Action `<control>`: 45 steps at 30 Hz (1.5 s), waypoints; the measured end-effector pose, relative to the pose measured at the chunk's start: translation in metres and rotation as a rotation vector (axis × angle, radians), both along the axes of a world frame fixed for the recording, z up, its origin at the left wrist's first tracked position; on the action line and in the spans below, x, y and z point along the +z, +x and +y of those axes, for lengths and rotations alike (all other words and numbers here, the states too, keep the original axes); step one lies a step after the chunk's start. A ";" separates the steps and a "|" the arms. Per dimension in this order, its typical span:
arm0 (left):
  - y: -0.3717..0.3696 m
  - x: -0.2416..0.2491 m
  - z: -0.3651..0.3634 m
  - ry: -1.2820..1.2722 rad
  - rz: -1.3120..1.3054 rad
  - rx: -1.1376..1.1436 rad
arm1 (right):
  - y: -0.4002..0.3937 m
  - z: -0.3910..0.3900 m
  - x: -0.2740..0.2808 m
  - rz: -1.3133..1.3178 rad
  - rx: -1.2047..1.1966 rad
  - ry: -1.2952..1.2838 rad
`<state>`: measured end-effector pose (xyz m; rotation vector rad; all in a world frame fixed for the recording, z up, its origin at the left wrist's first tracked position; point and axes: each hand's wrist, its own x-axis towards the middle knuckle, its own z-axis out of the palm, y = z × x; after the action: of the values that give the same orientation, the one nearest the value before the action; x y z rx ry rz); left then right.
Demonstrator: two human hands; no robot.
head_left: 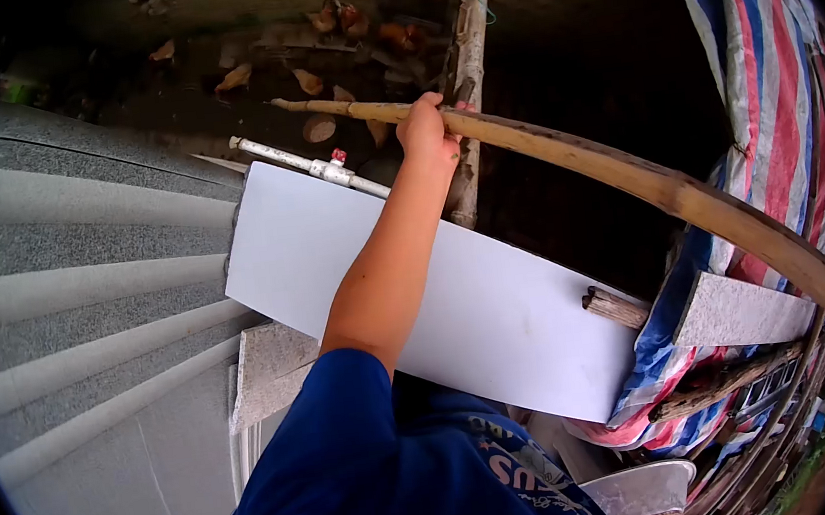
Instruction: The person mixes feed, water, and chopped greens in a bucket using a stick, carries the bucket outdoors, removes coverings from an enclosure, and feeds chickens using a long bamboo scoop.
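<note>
My left hand point(430, 135) is closed around a long, curved wooden pole point(625, 170). The pole's thin end points to the upper left, and its thicker part bends down to the right edge of the view. Under my bare forearm lies a long white board point(477, 301). An upright rough post point(470, 40) stands just behind my hand, and the pole crosses it. My right hand is not in view.
Several chickens point(236, 78) are on the dark ground beyond. A white pipe with a red valve point(339, 157) runs along the board. Grey corrugated sheeting point(94, 291) is at left, striped tarp point(768, 49) at right. A short log point(616, 307) lies on the board.
</note>
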<state>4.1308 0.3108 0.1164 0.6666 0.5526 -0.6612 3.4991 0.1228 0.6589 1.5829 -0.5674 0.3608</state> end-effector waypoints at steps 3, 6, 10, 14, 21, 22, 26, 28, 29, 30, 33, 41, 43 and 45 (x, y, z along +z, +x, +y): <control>0.016 -0.013 0.006 0.016 0.036 -0.016 | 0.073 0.027 -0.008 0.087 -0.059 -0.024; 0.017 -0.020 0.006 0.067 0.045 -0.092 | 0.195 0.058 -0.051 0.102 0.128 0.365; 0.026 -0.041 -0.009 0.184 0.103 -0.176 | 0.309 0.106 -0.097 0.499 -0.294 0.592; 0.071 -0.169 -0.029 0.354 0.081 -0.168 | 0.356 0.117 -0.115 0.357 -0.101 1.066; 0.100 -0.186 -0.011 0.771 -0.046 -0.174 | 0.451 0.104 -0.134 0.460 -1.002 1.755; 0.098 -0.158 0.000 0.673 0.006 -0.239 | 0.472 0.104 -0.153 0.437 -1.041 1.864; 0.084 -0.087 0.028 0.642 -0.157 -0.512 | 0.536 0.138 -0.237 0.312 -0.959 2.096; 0.083 -0.095 0.052 0.825 -0.715 -0.477 | 0.554 0.130 -0.290 0.421 -0.779 2.165; 0.083 -0.100 0.069 0.913 -0.987 -0.442 | 0.569 0.132 -0.311 0.129 -0.896 2.326; 0.082 -0.086 0.090 0.959 -1.071 -0.492 | 0.581 0.129 -0.335 0.114 -0.847 2.389; 0.079 -0.052 0.139 1.034 -1.385 -0.593 | 0.628 0.131 -0.385 -0.033 -0.877 2.489; 0.074 -0.071 0.152 1.001 -1.666 -0.447 | 0.734 0.139 -0.495 -0.067 -0.775 2.587; 0.074 -0.073 0.151 0.996 -1.647 -0.432 | 0.752 0.137 -0.519 -0.046 -0.788 2.587; 0.076 -0.070 0.151 1.002 -1.654 -0.425 | 0.763 0.142 -0.526 -0.151 -0.659 2.569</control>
<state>4.2069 0.4616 0.0468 1.9734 -0.9270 0.0166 4.2621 0.2646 0.1324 3.3331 -1.9364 -1.4767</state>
